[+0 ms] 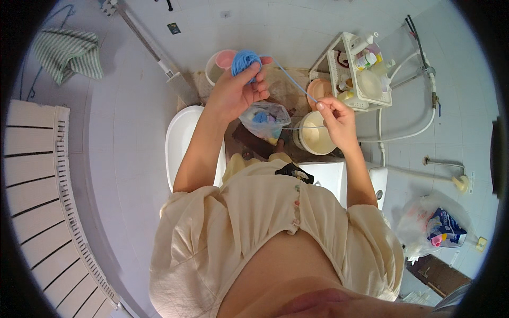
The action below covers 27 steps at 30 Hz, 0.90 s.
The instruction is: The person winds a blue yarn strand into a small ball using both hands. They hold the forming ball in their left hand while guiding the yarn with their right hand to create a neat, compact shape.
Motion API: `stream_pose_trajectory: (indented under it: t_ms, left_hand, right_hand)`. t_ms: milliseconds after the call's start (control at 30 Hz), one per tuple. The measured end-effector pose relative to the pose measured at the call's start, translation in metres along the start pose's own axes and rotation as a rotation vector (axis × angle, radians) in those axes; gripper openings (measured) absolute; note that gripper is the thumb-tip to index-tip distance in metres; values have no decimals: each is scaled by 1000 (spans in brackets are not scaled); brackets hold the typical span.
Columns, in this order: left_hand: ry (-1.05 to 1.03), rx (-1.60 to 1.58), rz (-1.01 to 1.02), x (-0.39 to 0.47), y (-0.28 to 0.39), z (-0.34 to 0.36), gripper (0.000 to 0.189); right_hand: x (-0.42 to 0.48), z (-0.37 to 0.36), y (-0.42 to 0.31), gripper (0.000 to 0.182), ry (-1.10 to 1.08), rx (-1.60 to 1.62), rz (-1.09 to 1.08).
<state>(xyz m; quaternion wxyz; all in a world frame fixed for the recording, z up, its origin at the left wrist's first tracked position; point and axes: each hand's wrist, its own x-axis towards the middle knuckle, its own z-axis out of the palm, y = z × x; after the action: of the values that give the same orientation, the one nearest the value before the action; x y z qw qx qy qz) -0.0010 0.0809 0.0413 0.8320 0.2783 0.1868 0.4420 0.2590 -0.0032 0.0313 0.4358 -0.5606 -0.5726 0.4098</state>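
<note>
My left hand [245, 89] grips a ball of blue yarn [243, 63], raised in front of me. From the ball a blue strand [292, 79] runs down to the right. My right hand [337, 119] pinches that strand between thumb and fingertips. Another stretch of yarn [304, 127] passes from below my right hand leftward to a clear plastic bag [264, 113]. Inside the bag lies more blue yarn [260, 117], along with pink and yellow items I cannot make out.
A white bucket [317, 139] stands right of the bag, below a white plastic shelf rack [358, 79] holding several bottles. On the left is a white basin [175, 139]. Behind the yarn ball sits a round tub with a pink dipper [225, 59]. A striped cloth [71, 55] hangs at upper left.
</note>
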Motion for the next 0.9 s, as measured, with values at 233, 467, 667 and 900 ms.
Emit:
stream_pose_trajectory:
  t_ms: [233, 467, 667, 900]
  left_hand:
    - [73, 153, -53, 4, -19, 4, 23]
    - [33, 408, -260, 2, -29, 11, 26]
    - [-122, 550, -389, -1, -25, 27, 29]
    - [-342, 613, -427, -10, -13, 49, 32]
  right_hand:
    - [-1, -1, -48, 7, 85, -55, -213]
    - [30, -20, -116, 7, 20, 9, -310]
    - [61, -3, -188, 12, -121, -131, -433]
    - [131, 4, -173, 13, -245, -67, -463]
